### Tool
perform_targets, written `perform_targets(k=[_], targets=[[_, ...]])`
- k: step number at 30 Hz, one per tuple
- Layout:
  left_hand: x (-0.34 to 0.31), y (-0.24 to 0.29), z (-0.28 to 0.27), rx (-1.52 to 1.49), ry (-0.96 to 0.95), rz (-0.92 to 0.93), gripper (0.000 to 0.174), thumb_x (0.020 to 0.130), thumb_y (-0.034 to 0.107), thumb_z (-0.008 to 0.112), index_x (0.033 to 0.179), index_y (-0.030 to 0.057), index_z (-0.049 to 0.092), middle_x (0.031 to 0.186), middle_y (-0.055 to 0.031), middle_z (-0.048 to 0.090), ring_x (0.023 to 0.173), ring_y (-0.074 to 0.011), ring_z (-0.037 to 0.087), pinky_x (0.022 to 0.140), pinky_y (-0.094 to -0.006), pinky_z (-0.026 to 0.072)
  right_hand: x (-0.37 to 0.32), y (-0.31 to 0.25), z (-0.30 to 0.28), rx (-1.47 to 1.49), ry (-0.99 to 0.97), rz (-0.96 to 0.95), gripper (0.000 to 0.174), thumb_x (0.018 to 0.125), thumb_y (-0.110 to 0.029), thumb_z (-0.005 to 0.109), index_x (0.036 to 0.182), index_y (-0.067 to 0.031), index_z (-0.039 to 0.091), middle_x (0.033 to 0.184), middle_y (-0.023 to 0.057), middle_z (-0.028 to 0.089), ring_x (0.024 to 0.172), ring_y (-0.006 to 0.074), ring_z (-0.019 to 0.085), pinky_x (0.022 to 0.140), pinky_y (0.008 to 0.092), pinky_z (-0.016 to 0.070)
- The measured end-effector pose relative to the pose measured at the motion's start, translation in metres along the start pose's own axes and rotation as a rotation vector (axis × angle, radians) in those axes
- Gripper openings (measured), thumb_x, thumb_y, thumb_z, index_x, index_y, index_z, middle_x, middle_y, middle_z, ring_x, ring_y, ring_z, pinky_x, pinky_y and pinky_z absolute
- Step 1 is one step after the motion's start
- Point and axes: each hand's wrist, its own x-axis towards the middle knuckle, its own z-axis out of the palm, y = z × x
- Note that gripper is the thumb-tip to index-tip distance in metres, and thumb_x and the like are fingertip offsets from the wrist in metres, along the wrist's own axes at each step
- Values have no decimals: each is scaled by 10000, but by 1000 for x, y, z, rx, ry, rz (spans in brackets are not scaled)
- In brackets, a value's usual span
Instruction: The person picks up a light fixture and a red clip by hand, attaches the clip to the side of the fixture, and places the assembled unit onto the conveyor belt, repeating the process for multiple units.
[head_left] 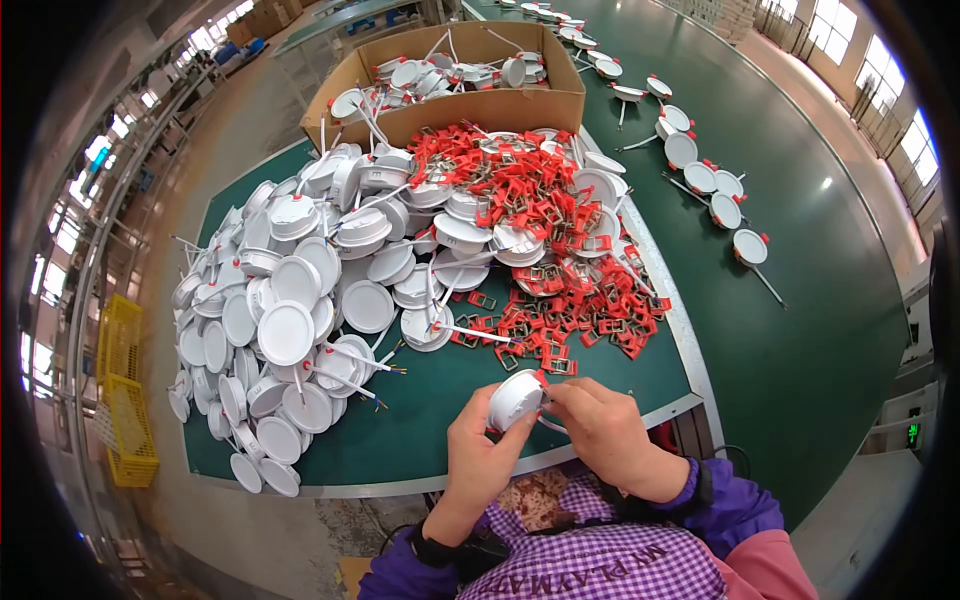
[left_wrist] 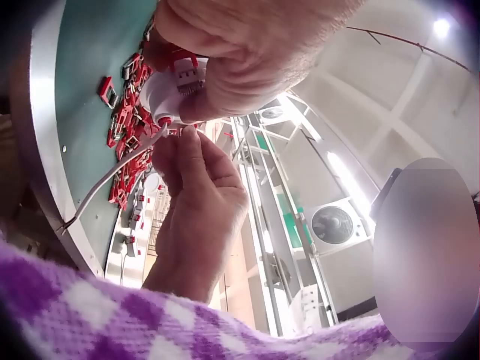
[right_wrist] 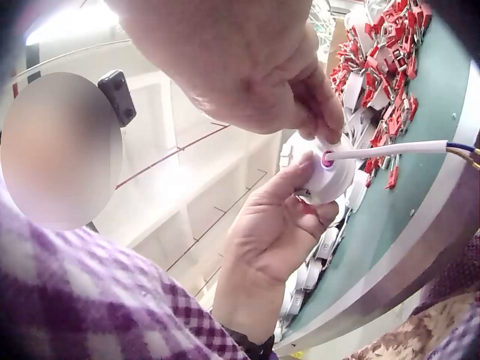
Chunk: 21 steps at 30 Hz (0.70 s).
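Many white lamps (head_left: 285,333) lie heaped on the left of the green table (head_left: 400,440); a cardboard box (head_left: 470,112) holding more stands far. Near, the left hand (head_left: 478,455) grasps one round lamp (head_left: 514,400) above the table's near edge. Red clips (head_left: 560,290) are piled beyond it. The right hand (head_left: 612,440) pinches that lamp's right rim. Far right, a row of lamps (head_left: 700,178) lines a green surface (head_left: 790,330).

The left hand (right_wrist: 274,229) grips a round white plastic housing (right_wrist: 322,182); the right hand (right_wrist: 262,82) pinches its upper edge. A white sheathed cable (right_wrist: 397,150) extends rightward from the housing, exposing blue and brown wires (right_wrist: 463,150). Red plastic clips with metal frames (right_wrist: 394,56) lie on the green tabletop (right_wrist: 442,97).
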Motion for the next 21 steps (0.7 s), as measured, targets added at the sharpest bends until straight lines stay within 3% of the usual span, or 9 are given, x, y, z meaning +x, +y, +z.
perform_targets(k=[4,16,19,20,21], targets=[[1,4,-2,86,-48,55,272,786,77,671,1032,9,579,874,-64,614,766,-101,565,640,-235,456,0,-3,0,30,43,22,172,741,1,655,899,-12,589,806,114,625,655,269,628,540,322,504],[1,9,-1,215,-36,119,264,783,71,671,1025,12,583,887,-86,611,777,-144,580,681,-259,455,4,1,-7,64,17,55,159,754,-22,644,899,-35,579,768,113,587,659,283,600,536,338,473],[2,9,-8,77,-111,81,262,793,78,666,1035,15,585,886,-68,613,781,-122,573,678,-246,452,5,9,-9,165,41,19,192,742,-20,665,914,-41,581,771,119,587,671,274,607,545,322,471],[1,7,-8,-26,-158,36,282,796,53,663,1055,-5,570,907,-53,610,819,-105,569,710,-235,453,4,12,-12,237,28,56,258,741,-13,678,978,-21,577,834,113,626,696,225,645,571,286,488],[1,5,-7,-132,-206,-9,301,799,28,661,1075,-26,554,927,-38,606,857,-88,565,741,-225,454,5,10,-16,241,26,51,258,741,-13,678,978,-21,577,834,113,626,696,225,645,571,286,488]])
